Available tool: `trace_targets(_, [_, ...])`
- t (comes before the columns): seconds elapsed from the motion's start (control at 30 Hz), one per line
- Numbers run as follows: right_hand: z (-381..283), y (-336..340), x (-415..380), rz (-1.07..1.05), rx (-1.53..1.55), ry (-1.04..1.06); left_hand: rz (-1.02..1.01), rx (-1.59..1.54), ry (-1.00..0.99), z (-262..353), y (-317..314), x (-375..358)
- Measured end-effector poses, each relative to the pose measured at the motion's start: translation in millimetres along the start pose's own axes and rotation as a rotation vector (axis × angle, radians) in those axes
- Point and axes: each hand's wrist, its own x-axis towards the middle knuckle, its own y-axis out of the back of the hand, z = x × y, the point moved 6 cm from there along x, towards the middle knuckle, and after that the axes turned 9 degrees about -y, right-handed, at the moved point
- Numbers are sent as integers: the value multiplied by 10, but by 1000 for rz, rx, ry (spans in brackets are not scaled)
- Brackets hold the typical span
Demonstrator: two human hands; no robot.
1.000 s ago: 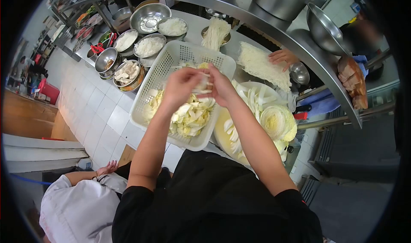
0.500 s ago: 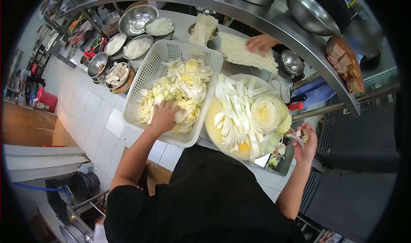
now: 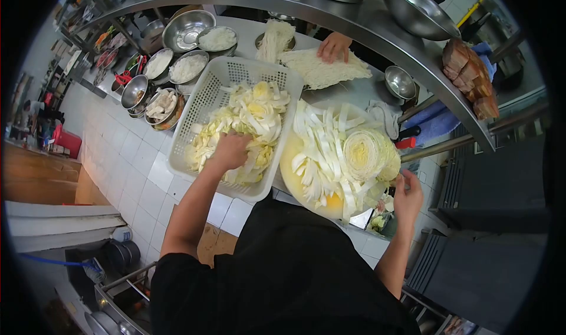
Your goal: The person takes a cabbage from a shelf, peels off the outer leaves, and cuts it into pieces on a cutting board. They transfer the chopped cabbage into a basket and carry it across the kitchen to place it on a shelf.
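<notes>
- A cluster of round steel bowls (image 3: 177,69) holding white foods stands at far left on the steel counter.
- The white perforated plastic basket (image 3: 200,108) beside them holds chopped pale-yellow cabbage pieces (image 3: 253,114).
- The left hand (image 3: 231,150) rests palm-down on those pieces, fingers curled into them.
- The round yellow cutting board (image 3: 292,170) carries a halved cabbage head (image 3: 367,154) and cut strips.
- The right hand (image 3: 408,196) hovers at the board's right edge, loosely open, holding nothing visible.
- Another person's hand (image 3: 334,46) presses white noodles (image 3: 321,71).
</notes>
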Motion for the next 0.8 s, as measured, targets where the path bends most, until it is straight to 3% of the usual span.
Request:
trace_targets(0.1, [-277,31,-52,-23,118,15,-9,210,-114,42,-138,102])
trace_targets(0.17, [-409,60,-122,-9,199,121,121,136,34,-87,146,110])
trace_targets(0.2, [-416,45,-163,-6,198,115,223,-41,17,-235,244,85])
trace_targets(0.3, [-585,-65,-333,-6,246,269,344,-271,167,-340,622,-25])
trace_targets(0.37, [-783,-239,-515,-135,411,321,326,-351,199,-239,729,1])
trace_targets(0.43, [-890,-522,-687,-448,509,129,359,-693,183,94,707,93])
trace_targets(0.5, [-997,-859,-829,-630,818,126,307,-921,116,662,595,185])
trace_targets(0.53, [-1107,-893,-883,-621,814,123,280,-974,32,980,466,231])
trace_targets(0.57, [-1153,-993,-951,-741,1082,-152,176,-851,23,1462,545,220])
trace_targets(0.6, [-1154,-1083,-1027,-852,1343,-440,152,-932,-140,1806,429,188])
trace_targets(0.63, [-1105,-1054,-996,-852,1342,-438,154,-933,-141,1988,450,191])
trace_targets(0.7, [-900,-1015,-928,-1061,1438,-546,307,-793,-485,2379,770,142])
trace_targets(0.73, [-621,-1042,-859,-984,1440,-571,490,-683,-433,2107,580,201])
trace_targets(0.8, [-341,-735,-718,-804,1354,-529,440,-603,21,1355,328,323])
